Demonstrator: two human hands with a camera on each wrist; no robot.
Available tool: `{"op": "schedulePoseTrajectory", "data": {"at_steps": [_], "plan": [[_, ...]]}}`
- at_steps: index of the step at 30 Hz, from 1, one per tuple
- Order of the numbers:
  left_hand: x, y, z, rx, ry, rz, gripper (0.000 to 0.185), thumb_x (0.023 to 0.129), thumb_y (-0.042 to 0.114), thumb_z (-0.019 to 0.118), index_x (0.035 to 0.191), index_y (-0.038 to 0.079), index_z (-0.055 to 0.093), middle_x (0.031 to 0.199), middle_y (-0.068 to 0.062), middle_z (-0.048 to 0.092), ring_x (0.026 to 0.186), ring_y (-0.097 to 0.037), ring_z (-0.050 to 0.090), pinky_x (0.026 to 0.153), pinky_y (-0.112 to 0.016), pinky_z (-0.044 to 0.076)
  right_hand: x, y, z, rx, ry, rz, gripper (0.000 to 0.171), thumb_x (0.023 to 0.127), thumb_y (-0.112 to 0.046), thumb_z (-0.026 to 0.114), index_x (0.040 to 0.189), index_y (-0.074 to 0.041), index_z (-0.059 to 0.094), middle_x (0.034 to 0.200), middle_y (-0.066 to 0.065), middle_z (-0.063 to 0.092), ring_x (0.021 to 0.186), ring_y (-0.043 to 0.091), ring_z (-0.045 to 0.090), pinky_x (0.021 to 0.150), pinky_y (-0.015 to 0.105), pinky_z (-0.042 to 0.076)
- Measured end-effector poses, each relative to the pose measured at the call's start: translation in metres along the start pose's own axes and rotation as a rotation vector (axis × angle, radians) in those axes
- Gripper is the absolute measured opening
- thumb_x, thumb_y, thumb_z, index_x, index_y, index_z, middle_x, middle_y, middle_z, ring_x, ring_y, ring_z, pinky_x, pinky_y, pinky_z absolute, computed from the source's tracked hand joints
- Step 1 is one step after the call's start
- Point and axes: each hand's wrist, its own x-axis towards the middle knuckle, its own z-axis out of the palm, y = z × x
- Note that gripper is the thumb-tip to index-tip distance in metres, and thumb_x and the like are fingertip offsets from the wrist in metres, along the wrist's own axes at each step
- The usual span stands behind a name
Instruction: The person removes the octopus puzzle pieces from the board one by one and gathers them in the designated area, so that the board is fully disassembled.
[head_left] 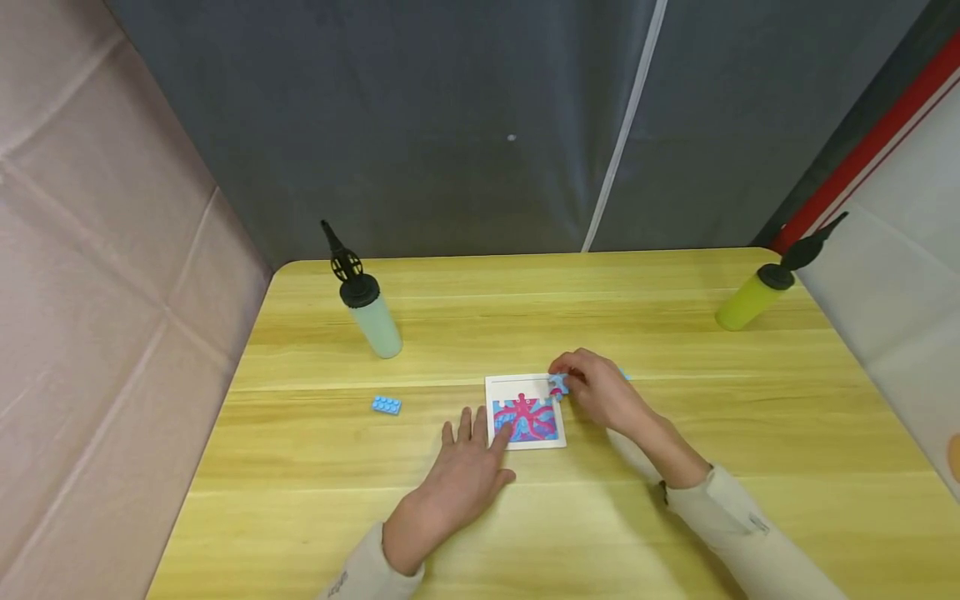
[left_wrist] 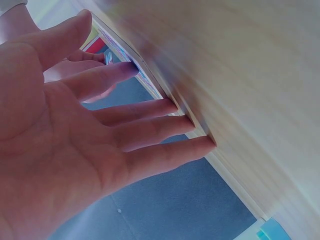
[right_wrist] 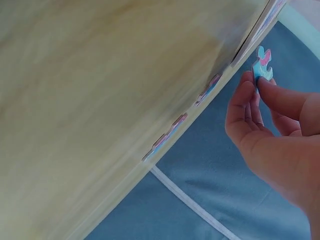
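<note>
A white-framed jigsaw tray lies on the table, its lower part filled with a pink octopus picture on blue. The right hand pinches a blue and pink jigsaw piece between thumb and fingers, over the tray's upper right corner. With fingers spread and straight, the left hand rests at the tray's lower left; its index fingertip touches the picture. Two loose puzzle pieces lie flat on the table in the right wrist view; in the head view the right hand mostly hides them.
Left of the tray lies a blue toy brick. A pale green bottle with a black top stands at the back left, and a yellow-green bottle at the back right. A dark curtain hangs behind the table.
</note>
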Motion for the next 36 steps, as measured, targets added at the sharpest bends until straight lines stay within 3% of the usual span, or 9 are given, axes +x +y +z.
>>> {"op": "schedulePoseTrajectory", "data": {"at_steps": [36], "plan": [[0.000, 0.000, 0.000, -0.010, 0.005, 0.007, 0.063, 0.101, 0.044, 0.062, 0.155, 0.013, 0.047, 0.159, -0.032, 0.040, 0.148, -0.052, 0.039, 0.114, -0.066, 0.039, -0.008, 0.018, -0.018, 0.013, 0.031, 0.031, 0.023, 0.099, 0.005, 0.057, 0.113, -0.005, 0.073, 0.106, 0.010, 0.071, 0.089, 0.021, 0.060, 0.082, 0.039, 0.054]]}}
